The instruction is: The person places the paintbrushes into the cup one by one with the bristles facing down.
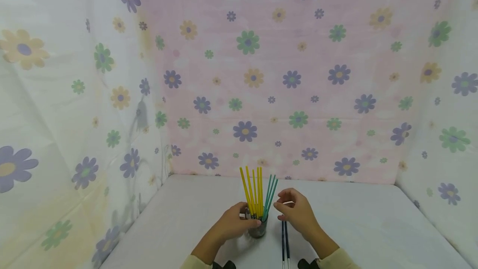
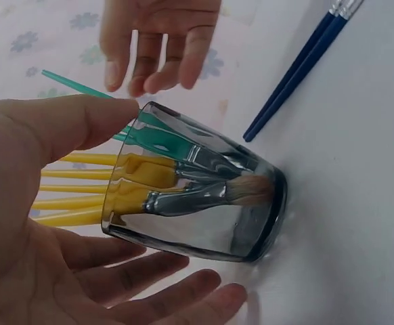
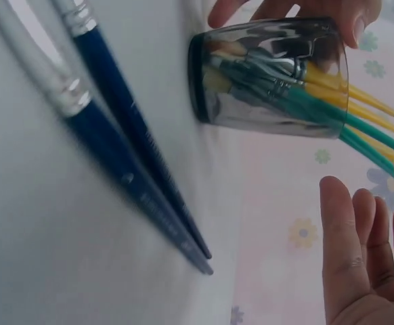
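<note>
A smoky clear glass stands on the white table, holding several yellow-handled paintbrushes and some green-handled paintbrushes, bristles down. My left hand grips the glass from the left, thumb near the rim and fingers around the far side. In the left wrist view, the brushes' metal ferrules and tan bristles show through the glass. To the right of the green handles, my right hand hovers with relaxed fingers and nothing in them. Two dark blue paintbrushes lie side by side on the table below it.
The white table reaches back to a pink flowered cloth. Similar white flowered cloths hang along the left side and the right side. A shadow falls on the left cloth.
</note>
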`<action>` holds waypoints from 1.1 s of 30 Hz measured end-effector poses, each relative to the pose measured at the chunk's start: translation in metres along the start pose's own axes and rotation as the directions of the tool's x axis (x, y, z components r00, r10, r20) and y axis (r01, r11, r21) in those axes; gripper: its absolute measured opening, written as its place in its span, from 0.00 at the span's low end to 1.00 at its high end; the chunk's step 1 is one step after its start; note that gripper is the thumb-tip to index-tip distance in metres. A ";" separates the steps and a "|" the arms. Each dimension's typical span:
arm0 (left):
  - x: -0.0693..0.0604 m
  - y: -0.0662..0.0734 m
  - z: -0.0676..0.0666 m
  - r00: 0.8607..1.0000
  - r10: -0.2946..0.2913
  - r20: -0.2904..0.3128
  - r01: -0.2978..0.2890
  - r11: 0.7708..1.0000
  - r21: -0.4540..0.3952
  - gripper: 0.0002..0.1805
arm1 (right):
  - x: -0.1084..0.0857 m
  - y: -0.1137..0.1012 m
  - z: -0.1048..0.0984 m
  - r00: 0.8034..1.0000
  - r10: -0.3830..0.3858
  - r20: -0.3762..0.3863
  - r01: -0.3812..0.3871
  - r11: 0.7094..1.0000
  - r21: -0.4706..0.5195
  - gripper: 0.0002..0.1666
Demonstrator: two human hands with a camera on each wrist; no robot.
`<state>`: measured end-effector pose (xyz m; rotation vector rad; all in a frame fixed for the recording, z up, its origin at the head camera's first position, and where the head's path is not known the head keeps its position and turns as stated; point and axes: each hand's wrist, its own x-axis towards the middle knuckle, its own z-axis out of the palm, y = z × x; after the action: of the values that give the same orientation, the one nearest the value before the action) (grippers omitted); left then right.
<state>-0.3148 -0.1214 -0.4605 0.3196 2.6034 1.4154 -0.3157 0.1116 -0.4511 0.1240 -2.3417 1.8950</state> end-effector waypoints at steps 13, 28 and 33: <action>0.002 -0.001 0.002 1.000 0.024 0.008 -0.023 0.994 -0.110 0.30 | -0.006 0.016 -0.023 0.992 0.126 0.006 -0.118 0.941 -0.318 0.21; 0.001 0.000 0.005 0.995 -0.024 -0.099 0.025 1.000 0.015 0.34 | -0.002 0.023 -0.018 0.953 0.301 0.027 -0.246 0.825 -0.509 0.22; 0.002 0.000 0.005 0.995 -0.033 -0.099 0.035 0.999 0.019 0.35 | -0.002 0.023 -0.013 0.949 0.313 0.038 -0.245 0.806 -0.540 0.21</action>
<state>-0.3153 -0.1168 -0.4635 0.2115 2.6894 1.4283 -0.3161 0.1291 -0.4708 -0.1754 -3.0167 1.2773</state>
